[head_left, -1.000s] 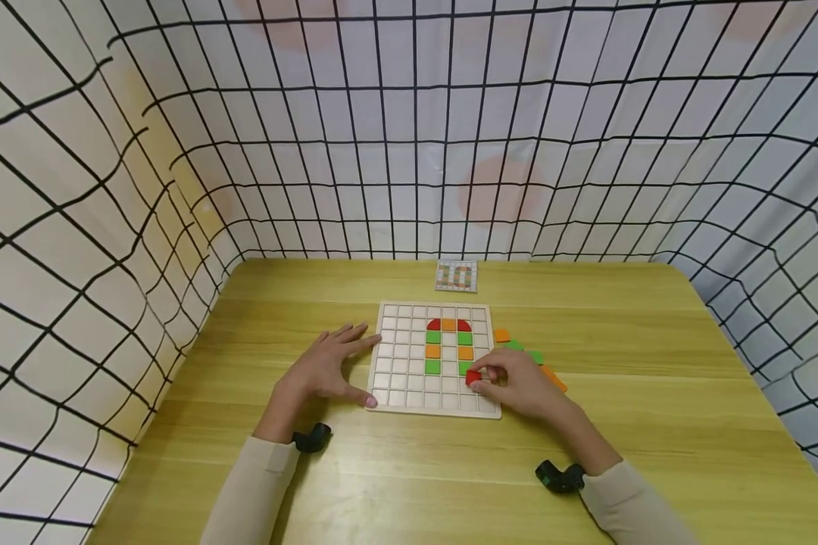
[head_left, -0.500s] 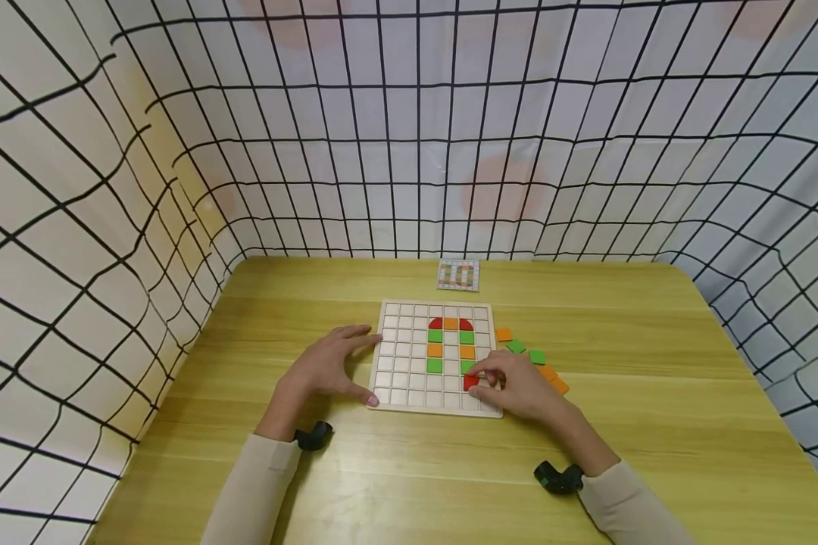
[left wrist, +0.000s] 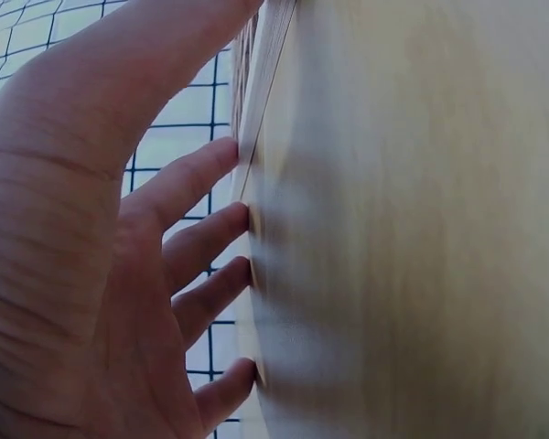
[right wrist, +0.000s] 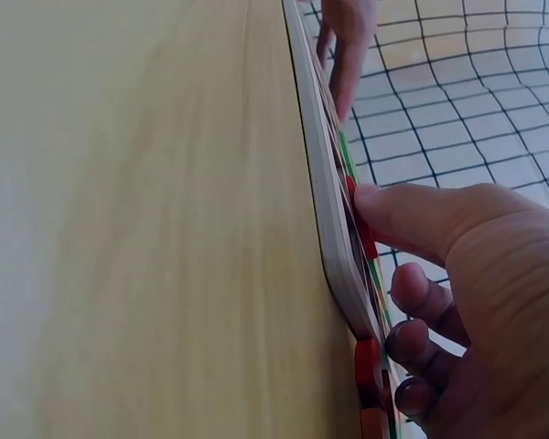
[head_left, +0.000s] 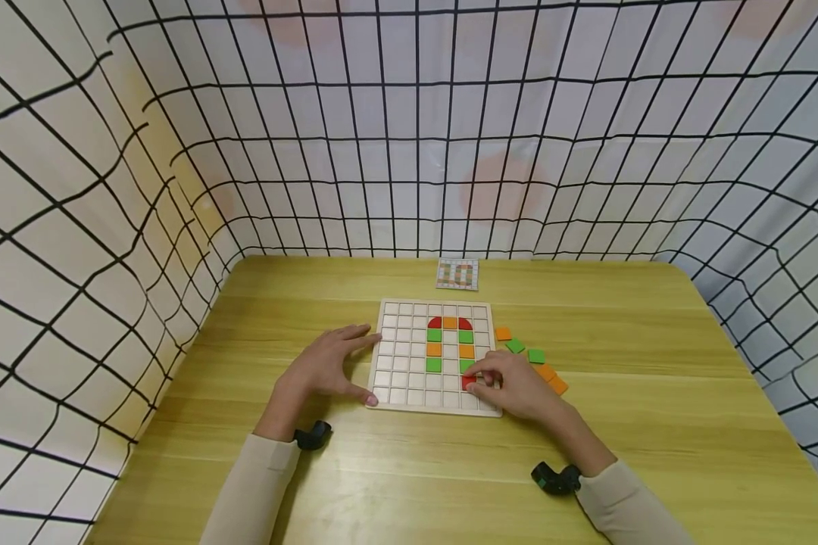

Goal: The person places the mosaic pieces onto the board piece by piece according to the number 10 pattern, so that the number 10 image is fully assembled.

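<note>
A pale wooden grid board (head_left: pixel 398 378) lies on the table, bearing an arch of red, orange and green tiles in its cells. My right hand (head_left: pixel 518 384) pinches a red tile (head_left: pixel 467 384) between thumb and fingers, low on the board at the foot of the arch's right column. In the right wrist view my thumb presses on that red tile (right wrist: pixel 361 224), which lies nearly level with the board; its full outline is covered. My left hand (head_left: pixel 323 367) spreads along the board's left edge, thumb at the near corner and index finger higher up.
Right of the board lie loose tiles: an orange one (head_left: pixel 503 334), green ones (head_left: pixel 535 356) and more orange ones (head_left: pixel 557 385). The right wrist view shows another red piece (right wrist: pixel 367 366) beside the board. A small patterned card (head_left: pixel 457 274) lies behind it. Black-grid netting rises around the table.
My right hand has brought the red tile slightly toward me and down into the cell beneath the right column's lowest green tile. The left hand keeps its place at the board's edge.
</note>
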A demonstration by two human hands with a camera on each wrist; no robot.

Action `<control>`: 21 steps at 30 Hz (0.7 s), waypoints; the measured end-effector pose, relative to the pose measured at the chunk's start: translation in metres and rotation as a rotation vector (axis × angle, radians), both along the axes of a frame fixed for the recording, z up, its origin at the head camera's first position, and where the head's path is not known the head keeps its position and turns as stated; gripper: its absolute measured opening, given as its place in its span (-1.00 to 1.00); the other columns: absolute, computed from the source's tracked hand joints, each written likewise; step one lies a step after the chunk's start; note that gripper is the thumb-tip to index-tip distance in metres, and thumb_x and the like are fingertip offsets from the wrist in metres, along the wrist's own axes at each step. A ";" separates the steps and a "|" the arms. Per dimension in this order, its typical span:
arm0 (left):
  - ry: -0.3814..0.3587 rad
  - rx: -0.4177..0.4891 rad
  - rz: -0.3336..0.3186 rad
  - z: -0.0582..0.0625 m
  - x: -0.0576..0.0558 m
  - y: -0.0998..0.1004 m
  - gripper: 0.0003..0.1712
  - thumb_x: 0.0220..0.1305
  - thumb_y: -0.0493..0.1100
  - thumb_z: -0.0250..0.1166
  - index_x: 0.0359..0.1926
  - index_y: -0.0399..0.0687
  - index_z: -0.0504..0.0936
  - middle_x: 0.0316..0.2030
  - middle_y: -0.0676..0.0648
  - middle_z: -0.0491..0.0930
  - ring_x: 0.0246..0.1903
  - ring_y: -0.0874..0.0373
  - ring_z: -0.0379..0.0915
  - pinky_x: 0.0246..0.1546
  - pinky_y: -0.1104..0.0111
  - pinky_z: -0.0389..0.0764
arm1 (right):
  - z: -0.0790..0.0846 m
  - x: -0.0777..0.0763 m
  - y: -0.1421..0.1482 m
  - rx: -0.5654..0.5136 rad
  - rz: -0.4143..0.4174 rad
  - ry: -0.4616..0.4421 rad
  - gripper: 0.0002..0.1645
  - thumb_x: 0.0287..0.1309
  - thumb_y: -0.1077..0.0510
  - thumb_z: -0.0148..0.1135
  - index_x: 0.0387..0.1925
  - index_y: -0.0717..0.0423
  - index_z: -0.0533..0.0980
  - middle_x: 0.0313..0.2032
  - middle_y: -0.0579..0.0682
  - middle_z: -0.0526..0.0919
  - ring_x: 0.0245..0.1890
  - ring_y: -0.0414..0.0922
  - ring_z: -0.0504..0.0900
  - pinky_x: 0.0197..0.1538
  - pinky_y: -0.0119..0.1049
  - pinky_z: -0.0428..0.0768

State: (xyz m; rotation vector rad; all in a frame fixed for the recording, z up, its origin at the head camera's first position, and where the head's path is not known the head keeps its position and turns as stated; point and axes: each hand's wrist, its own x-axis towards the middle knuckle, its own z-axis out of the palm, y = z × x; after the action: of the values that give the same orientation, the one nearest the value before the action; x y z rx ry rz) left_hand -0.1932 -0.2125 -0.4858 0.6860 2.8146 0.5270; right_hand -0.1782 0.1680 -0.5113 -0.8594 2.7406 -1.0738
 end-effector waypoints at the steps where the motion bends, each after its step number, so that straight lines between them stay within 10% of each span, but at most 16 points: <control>1: 0.005 -0.002 -0.004 0.000 0.000 0.000 0.37 -0.29 0.59 0.55 0.58 0.33 0.26 0.62 -0.03 0.11 0.57 -0.21 0.06 0.52 -0.25 0.12 | 0.001 0.000 0.000 0.004 -0.004 -0.003 -0.86 0.26 -0.02 0.45 -0.16 -0.18 0.75 -0.48 -0.31 0.46 -0.40 -0.24 0.44 -0.33 -0.42 0.42; 21: -0.013 0.012 0.004 -0.001 -0.001 0.000 0.35 -0.29 0.59 0.55 0.57 0.35 0.28 0.61 -0.03 0.12 0.58 -0.23 0.02 0.48 -0.33 0.15 | 0.007 0.001 0.028 0.002 -0.139 -0.060 -0.81 0.26 0.00 0.46 -0.10 -0.13 0.72 -0.44 -0.22 0.47 -0.31 -0.20 0.45 -0.20 -0.36 0.42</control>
State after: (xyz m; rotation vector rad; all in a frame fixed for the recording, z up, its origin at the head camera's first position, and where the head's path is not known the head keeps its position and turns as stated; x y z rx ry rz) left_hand -0.1940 -0.2127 -0.4865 0.6766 2.8035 0.5472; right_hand -0.1767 0.1955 -0.5041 -0.6335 2.7854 -1.0999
